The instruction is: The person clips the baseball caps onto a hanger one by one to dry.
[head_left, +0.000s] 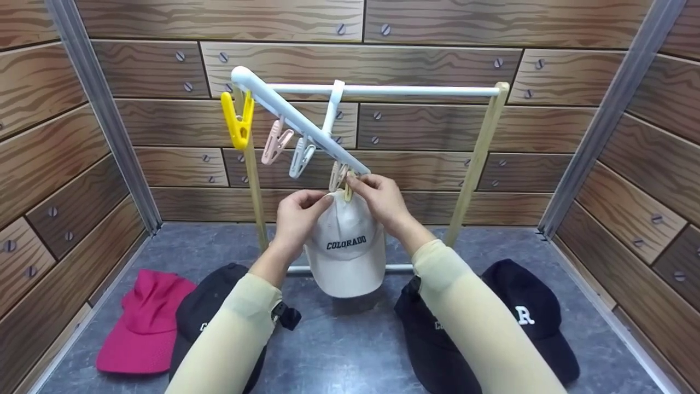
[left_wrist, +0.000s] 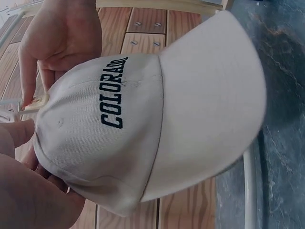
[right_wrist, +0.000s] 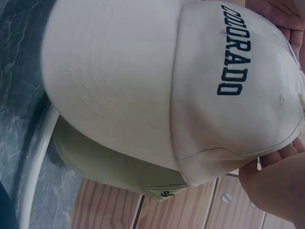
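A white baseball cap (head_left: 345,224) lettered COLORADO hangs brim down at the lower end of a white clip hanger (head_left: 306,123). My left hand (head_left: 298,216) pinches the top of its crown between thumb and fingers. On the other side, my right hand (head_left: 383,200) pinches a pale yellow clothespin (head_left: 348,191), whose tip meets the cap's top. Close beside it is a cream clothespin (head_left: 336,176). In the right wrist view, an olive green cap (right_wrist: 109,162) shows partly behind the white one.
The hanger hooks over a rack's white bar (head_left: 415,91). Farther up it hang a yellow clip (head_left: 238,120), a pink clothespin (head_left: 276,142) and a pale blue one (head_left: 301,157). A magenta cap (head_left: 145,323) and a black cap (head_left: 210,298) lie left; dark caps (head_left: 525,290) lie right.
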Available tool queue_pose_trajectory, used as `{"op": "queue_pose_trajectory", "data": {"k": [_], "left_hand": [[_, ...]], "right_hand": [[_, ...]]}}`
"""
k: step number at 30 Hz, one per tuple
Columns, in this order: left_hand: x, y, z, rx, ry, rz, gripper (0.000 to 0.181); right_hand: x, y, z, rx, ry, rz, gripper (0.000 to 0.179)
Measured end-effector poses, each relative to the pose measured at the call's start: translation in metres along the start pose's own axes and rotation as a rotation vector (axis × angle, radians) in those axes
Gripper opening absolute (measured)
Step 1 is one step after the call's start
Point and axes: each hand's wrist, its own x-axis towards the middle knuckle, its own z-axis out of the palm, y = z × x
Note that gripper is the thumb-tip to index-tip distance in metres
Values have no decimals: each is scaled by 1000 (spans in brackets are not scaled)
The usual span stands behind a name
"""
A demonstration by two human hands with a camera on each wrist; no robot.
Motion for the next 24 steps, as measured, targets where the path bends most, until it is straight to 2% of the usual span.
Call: {"op": "queue_pose_trajectory", "data": {"k": [6, 12, 24], "left_hand": [[-3, -6, -3, 23, 0, 2, 27], [-6, -11, -7, 46, -7, -13, 37], [-11, -25, -11, 38, 11, -27, 49]], "right_hand": [[-5, 8, 1, -45, -26, -25, 36], [-12, 14, 0, -135, -76, -64, 50], [-19, 22, 1, -333, 9, -116, 61]]}}
